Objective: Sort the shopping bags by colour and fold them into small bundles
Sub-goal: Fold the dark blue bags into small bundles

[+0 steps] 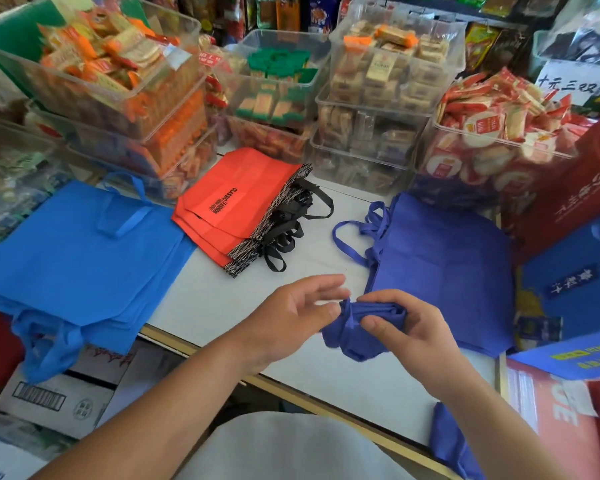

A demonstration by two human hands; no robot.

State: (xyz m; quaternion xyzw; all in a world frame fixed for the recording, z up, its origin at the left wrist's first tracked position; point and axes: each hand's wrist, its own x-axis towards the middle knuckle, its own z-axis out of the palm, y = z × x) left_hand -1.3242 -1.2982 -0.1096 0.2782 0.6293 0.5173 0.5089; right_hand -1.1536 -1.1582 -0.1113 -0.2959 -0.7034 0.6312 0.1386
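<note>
My right hand (407, 329) grips a folded dark blue bag bundle (357, 336) above the white table's (257, 292) front edge, thumb on top and fingers curled round it. My left hand (297, 308) hovers just left of the bundle with its fingers spread and relaxed, fingertips near the fabric. A stack of flat dark blue bags (444, 268) lies behind the right hand. Light blue bags (77, 258) are piled at the left, hanging over the table edge. Orange bags with black handles (236, 202) sit in the middle.
Clear plastic bins of snack packets (371, 109) line the back of the table. Red and blue gift bags (575, 237) stand at the right. Another dark blue bag (454, 441) hangs at the lower right. Cardboard boxes (56, 400) sit below the table on the left.
</note>
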